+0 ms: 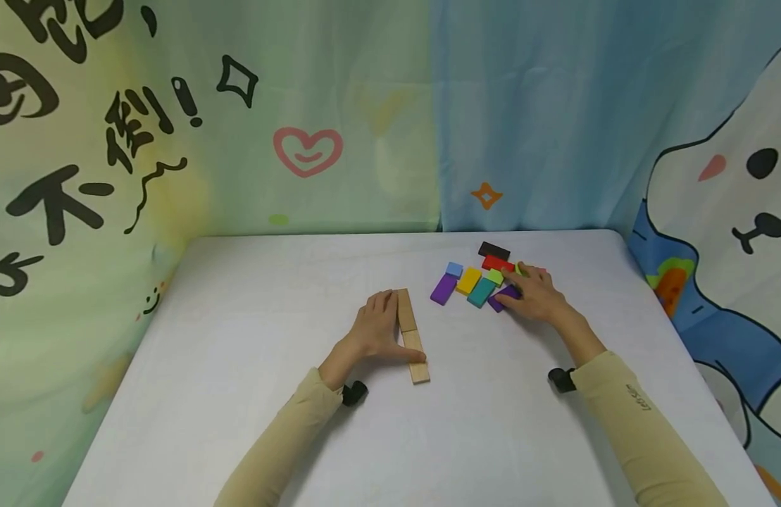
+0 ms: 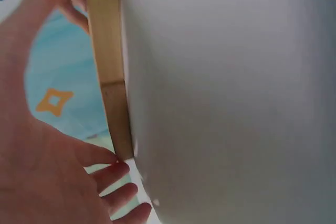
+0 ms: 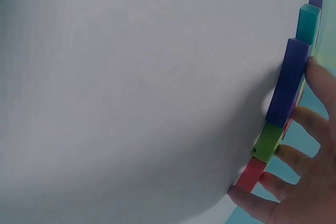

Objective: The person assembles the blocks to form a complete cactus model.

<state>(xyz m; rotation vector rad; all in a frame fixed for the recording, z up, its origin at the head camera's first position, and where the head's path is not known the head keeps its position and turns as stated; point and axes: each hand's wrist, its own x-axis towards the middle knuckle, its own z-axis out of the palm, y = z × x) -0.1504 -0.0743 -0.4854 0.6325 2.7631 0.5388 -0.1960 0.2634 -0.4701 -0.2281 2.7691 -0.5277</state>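
Natural wooden blocks (image 1: 412, 339) lie end to end in a short row on the table. My left hand (image 1: 376, 329) spans the row from its left side, with the thumb across the near part and the fingertips by the far end. Up close, a fingertip meets the end of a wooden block (image 2: 117, 121). My right hand (image 1: 537, 294) rests over the right side of a cluster of coloured blocks, fingers spread. Its thumb touches a purple block (image 3: 289, 83); other fingertips touch a green block (image 3: 268, 142) and a red block (image 3: 251, 174).
Left of the right hand lie a teal block (image 1: 481, 293), a yellow block (image 1: 468, 281), another purple block (image 1: 443, 289) and a light blue block (image 1: 454, 270). A dark block (image 1: 494, 251) lies behind them. A printed curtain (image 1: 365, 204) hangs along the table's (image 1: 270, 282) back edge.
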